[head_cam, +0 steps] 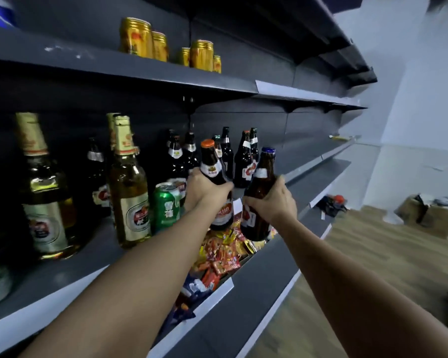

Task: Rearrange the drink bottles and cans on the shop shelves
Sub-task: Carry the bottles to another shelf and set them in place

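- Mid-restock at a dark shop shelf: the person's left hand grips a brown bottle with an orange cap round its shoulder, while the right hand grips a second brown bottle, this one blue-capped; both bottles are upright and lifted clear, held just in front of the middle shelf and above the snack packets heaped on the tier below.
- Beside the left hand, a green can stands among tall gold-foiled bottles, a mixed lot that looks yet to be sorted.
- Behind the held pair, a cluster of dark bottles crowds the back of the same shelf, apparently the group these two belong with.
- On the upper shelf, gold cans stand in a loose huddle, not a tidy row.
- Farther right the shelving runs bare, and cardboard boxes sit on the floor; by this showing the job is well short of finished.
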